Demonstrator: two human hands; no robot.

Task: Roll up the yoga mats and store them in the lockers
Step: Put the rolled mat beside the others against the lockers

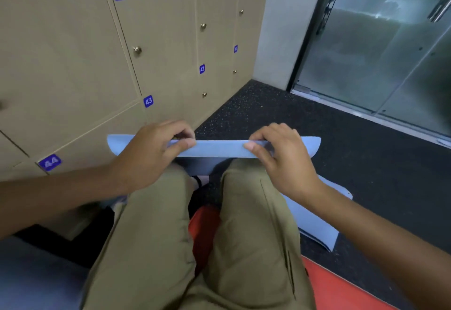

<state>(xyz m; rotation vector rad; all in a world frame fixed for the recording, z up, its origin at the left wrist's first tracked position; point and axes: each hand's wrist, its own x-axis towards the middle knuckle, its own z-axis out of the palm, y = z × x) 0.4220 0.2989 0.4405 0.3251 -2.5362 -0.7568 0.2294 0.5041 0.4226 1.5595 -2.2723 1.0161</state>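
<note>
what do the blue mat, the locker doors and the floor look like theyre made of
Blue mat: thin flexible foam, matte; its edge bends under the fingers.
Locker doors: smooth beige laminate or painted board, probably; metal knobs.
Floor: dark speckled rubber, seemingly.

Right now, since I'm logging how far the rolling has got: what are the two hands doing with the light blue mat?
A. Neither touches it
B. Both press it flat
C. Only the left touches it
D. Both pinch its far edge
D: the left hand and right hand each pinch the turned-up far edge of the light blue mat, thumbs on the near side.
</note>
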